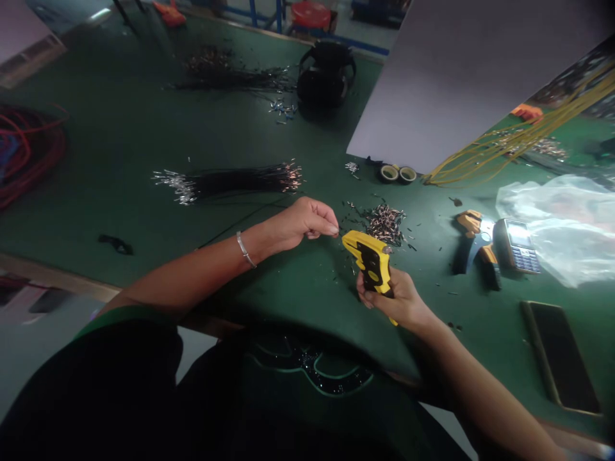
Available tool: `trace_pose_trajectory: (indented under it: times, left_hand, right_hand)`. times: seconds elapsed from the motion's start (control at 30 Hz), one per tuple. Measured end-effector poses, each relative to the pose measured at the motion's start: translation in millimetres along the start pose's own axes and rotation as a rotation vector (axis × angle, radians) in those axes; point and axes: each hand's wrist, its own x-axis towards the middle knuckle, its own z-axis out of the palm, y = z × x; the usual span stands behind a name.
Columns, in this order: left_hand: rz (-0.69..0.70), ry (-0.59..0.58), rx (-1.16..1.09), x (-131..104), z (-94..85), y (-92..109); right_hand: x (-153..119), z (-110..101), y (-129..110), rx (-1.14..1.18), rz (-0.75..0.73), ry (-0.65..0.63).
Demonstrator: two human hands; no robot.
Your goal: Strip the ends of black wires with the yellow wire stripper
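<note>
Yellow-black wire stripper (372, 259) in right hand (402, 299)

I see the tool at frame centre's 4 o'clock, that hand closed round its handles. At its 10 o'clock, the left hand (307, 221) is pinched on a black wire (341, 232).

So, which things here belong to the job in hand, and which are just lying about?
Part of the job, it seems: the yellow tool, gripped in the right hand; the bundle of black wires; the pile of small bits by the tool.

Probably just lying about: the smartphone; the keypad phone; the clear plastic.
</note>
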Motion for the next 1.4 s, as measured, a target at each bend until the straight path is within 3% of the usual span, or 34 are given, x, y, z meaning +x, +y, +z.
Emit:
trace_pose_trajectory:
  times: [0.37,0.9,1.13,1.3,1.4]
  left_hand:
    - [-0.008,0.094,0.039,-2.8,5.6,3.6]
    - [0.024,0.161,0.021,-5.3,12.1,-4.0]
    - [0.037,0.233,-0.011,-2.2,-0.7,-0.3]
    - [0.075,0.25,0.035,-3.2,-1.7,3.3]
    - [0.079,0.232,0.057,-4.1,1.8,1.2]
  right_hand:
    - [1.8,2.3,6.4,0.208,0.039,0.018]
    - [9.1,7.9,-4.9,0.425,0.093,0.074]
    - [10.3,-0.8,2.9,0.465,0.063,0.175]
    - [10.0,-8.0,0.6,0.473,0.007,0.049]
    - [9.7,-8.8,-1.1,0.476,-0.002,0.05]
